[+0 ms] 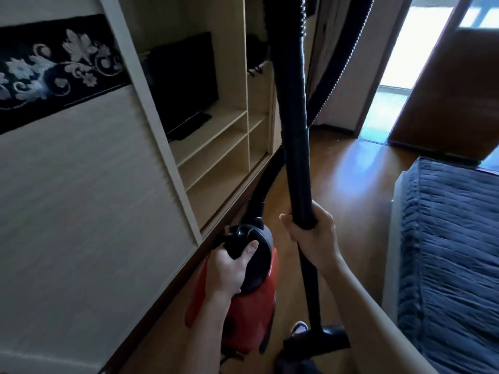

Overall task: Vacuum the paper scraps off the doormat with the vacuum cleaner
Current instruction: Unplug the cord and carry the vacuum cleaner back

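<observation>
A red vacuum cleaner (251, 306) with a black top hangs off the floor at the lower middle. My left hand (229, 268) grips its black carry handle. My right hand (310, 238) is closed around the black wand (294, 157), which stands nearly upright in front of me. The ribbed black hose (348, 55) loops from the top of the wand back down to the cleaner. The floor nozzle (334, 338) shows at the bottom, near my foot. No doormat or paper scraps are in view.
A light wooden shelf unit (216, 136) with a dark TV (183, 85) lines the left wall. A bed with a blue cover (448, 255) fills the right. Wooden floor (351, 179) runs ahead to an open brown door (453, 98) and a bright balcony.
</observation>
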`<state>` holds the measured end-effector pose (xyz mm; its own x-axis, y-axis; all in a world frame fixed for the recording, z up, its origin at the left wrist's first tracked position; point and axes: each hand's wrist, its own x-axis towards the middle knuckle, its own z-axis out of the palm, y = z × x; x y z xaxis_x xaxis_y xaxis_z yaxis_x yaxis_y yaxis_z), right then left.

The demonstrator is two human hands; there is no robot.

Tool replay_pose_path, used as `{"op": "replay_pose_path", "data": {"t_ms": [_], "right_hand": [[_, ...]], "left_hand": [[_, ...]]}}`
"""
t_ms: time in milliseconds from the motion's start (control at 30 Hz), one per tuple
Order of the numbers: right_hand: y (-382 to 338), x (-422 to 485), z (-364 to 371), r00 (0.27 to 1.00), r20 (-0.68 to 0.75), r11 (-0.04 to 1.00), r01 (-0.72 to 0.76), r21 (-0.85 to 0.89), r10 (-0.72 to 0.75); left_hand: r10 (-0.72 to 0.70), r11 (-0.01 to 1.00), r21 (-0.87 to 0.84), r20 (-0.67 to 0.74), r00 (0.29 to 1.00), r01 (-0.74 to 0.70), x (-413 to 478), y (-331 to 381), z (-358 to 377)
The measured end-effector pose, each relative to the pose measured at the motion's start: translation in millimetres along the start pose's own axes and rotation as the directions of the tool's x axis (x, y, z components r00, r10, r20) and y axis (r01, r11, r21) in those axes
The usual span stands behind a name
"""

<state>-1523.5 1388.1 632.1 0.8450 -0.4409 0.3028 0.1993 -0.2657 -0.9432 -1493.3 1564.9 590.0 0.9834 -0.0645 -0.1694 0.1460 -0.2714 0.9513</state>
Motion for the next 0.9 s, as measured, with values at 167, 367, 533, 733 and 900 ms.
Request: {"op": "replay_pose_path", "data": {"t_ms": [167,367,533,733,900], "right_hand": [[46,81,-50,0.998,-0.064,1.0,-0.002,-0.003,0.002],[94,189,-117,0.991,-0.133,0.999,-0.027,-0.03,0.023],[118,262,-163,0.984,-0.175,0.999,-0.024,-0.046,0.016],[141,320,-204,0.98,-0.2,1.0,-0.013,-0.012,0.01],[172,364,-232,0.973,-0.229,0.999,-0.031,-0.022,0.025]], "left_hand": [[0.019,0.999,0.033,0.081,0.997,-0.021,73,29,78],[-0.003,0.998,0.061,0.171,0.985,-0.007,159,83,180],[0.028,0.995,0.083,0.203,0.979,-0.046,211,119,248],[0.094,0.988,0.096,0.267,0.959,-0.124,254,156,311],[0.146,0.981,0.079,0.287,0.947,-0.175,297,176,357]]}}
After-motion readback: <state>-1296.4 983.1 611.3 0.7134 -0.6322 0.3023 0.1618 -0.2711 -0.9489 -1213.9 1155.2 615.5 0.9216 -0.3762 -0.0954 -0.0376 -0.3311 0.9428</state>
